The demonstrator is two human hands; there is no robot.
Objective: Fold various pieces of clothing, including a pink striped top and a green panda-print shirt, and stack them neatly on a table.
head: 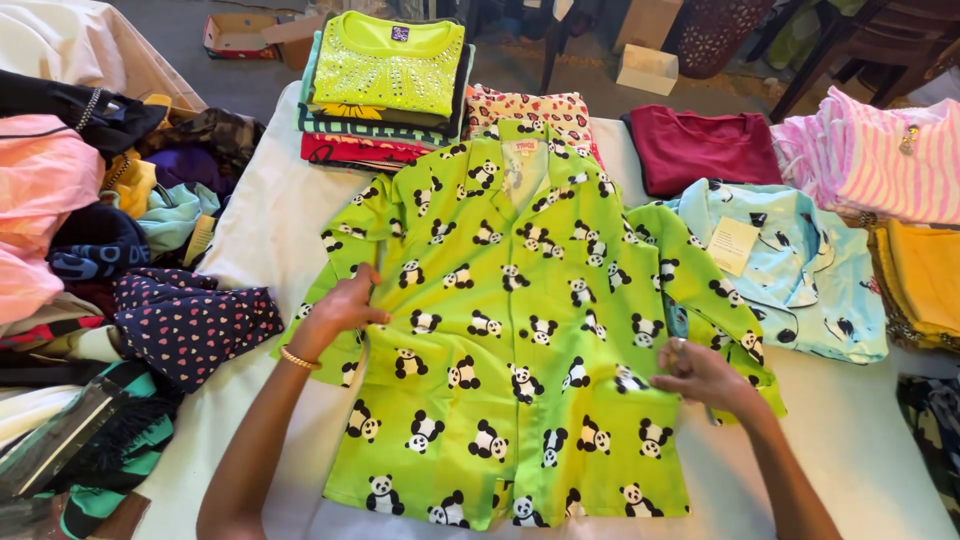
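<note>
The green panda-print shirt [520, 330] is lying flat, front up, at the centre of the white tabletop [860, 440]. The left hand [340, 312] at nine o'clock is pinching the side seam with closed fingers; the right hand [700, 378] at three o'clock is gripping the opposite edge. Uneven pulling is likely to skew the fabric. At twelve o'clock, the folded stack [385, 90] is sitting close enough to be nudged.
</note>
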